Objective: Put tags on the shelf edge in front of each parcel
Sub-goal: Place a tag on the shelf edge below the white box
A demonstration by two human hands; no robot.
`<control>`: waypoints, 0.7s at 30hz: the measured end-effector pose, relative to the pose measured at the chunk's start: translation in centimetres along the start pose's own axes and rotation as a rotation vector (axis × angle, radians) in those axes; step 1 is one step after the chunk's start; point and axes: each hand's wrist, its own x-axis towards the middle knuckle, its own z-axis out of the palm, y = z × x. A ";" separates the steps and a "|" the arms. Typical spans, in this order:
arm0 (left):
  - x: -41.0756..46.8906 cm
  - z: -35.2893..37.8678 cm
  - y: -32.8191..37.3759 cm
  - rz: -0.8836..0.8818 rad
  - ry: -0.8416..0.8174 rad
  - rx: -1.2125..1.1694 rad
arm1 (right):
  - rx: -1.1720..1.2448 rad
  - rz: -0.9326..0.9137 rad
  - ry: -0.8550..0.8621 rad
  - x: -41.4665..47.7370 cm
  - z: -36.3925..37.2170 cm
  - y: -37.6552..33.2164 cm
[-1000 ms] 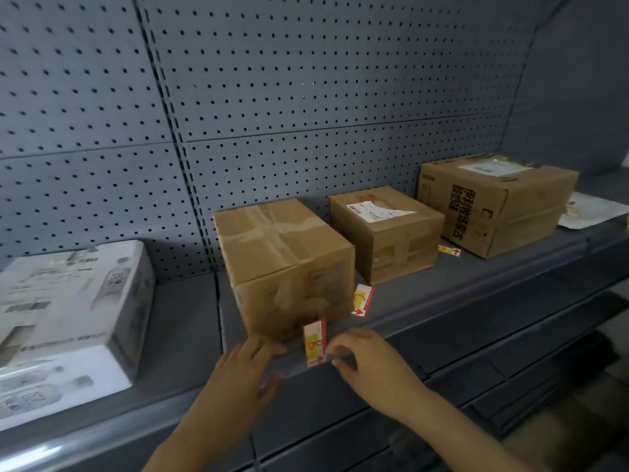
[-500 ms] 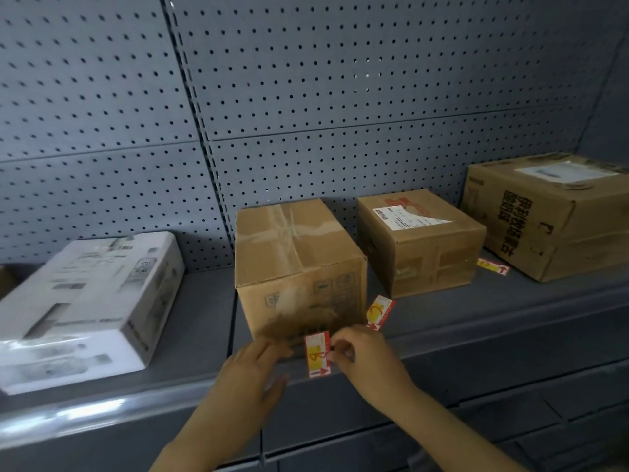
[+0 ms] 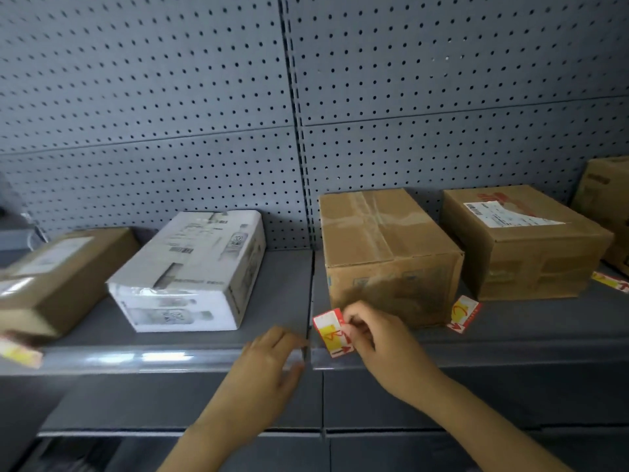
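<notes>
One red-and-yellow tag [image 3: 333,332] is pinched by the fingers of the right hand [image 3: 377,338] at the shelf edge [image 3: 170,357], just before the taped cardboard parcel [image 3: 388,257]. Left hand [image 3: 269,362] is laid flat, fingers extended and empty, upon the edge strip.

tag [image 3: 332,332] red/white/yellow, handwritten mark, tilted, at shelf edge [image 3: 442,352] before taped brown parcel [image 3: 384,253] | second tag [image 3: 464,314] flat on shelf beside that parcel | third tag [image 3: 611,281] by labelled parcel [image 3: 524,243] | white parcel [image 3: 190,270] left, untagged
</notes>
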 end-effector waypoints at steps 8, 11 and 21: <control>-5.9 -5.3 -8.7 -0.087 0.049 0.003 | 0.045 -0.035 -0.030 3.1 9.1 -5.0; -7.5 -7.4 -12.5 -0.069 0.038 -0.004 | 0.019 -0.012 -0.020 4.6 12.8 -7.6; -9.0 -9.8 -20.8 -0.072 -0.016 0.037 | -0.034 0.082 0.018 8.1 20.0 -12.0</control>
